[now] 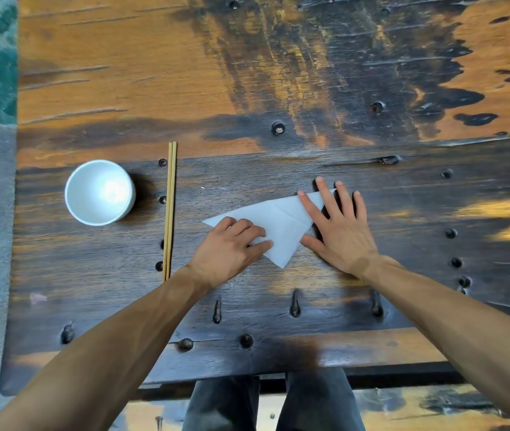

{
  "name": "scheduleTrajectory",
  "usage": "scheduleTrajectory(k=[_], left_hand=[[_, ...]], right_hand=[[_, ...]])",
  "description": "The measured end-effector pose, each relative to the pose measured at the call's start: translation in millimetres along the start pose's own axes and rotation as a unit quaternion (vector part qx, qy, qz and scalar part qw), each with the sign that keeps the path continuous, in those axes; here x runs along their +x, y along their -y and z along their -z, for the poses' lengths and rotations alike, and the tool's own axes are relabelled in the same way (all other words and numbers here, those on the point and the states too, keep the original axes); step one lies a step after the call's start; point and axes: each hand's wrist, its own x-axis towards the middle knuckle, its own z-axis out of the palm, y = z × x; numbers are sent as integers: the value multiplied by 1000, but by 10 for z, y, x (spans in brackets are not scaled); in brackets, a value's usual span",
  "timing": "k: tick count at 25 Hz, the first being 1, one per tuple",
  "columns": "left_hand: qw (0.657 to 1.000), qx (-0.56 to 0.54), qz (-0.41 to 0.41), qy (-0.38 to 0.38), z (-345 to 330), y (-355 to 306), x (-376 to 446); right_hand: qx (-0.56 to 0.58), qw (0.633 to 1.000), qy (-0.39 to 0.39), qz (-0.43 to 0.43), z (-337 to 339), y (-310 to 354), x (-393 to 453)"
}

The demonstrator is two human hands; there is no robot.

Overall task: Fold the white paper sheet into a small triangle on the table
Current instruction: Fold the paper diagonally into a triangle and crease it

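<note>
From the head camera, the white paper sheet [281, 223] already lies folded into one triangle, centre of the dark wooden table [278, 88]. The left hand [232, 247], fingers curled, pins its 8 o'clock corner; the right hand [339, 225] presses flat, grasping nothing. Probably smaller folds remain. At 9 o'clock: one white round bowl [99, 192], two wooden chopsticks [169, 209].

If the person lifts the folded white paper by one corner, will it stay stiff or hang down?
The folded white paper looks thin and soft, so it would probably droop from a corner. It is likely very light and may slide on the smooth table. The left hand and right hand press it flat, which suggests it may spring open.
</note>
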Motion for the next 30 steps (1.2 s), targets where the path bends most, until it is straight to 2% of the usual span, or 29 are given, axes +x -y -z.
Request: scheduleTrajectory(k=[14, 21, 23, 27, 30], left_hand=[[1000, 13, 10, -23, -45, -29, -24], [1000, 15, 4, -17, -59, -18, -33], [1000, 16, 1, -15, -58, -14, -34], [1000, 23, -5, -16, -68, -3, -34], [1000, 25, -11, -10, -89, -6, -61]], right_hand=[[26, 999, 27, -10, -29, -23, 7], [86, 996, -23, -32, 85, -27, -111], [81, 996, -34, -12, 117, 43, -176], [42, 995, -25, 90, 116, 337, -213], [33, 994, -13, 108, 126, 498, -124]])
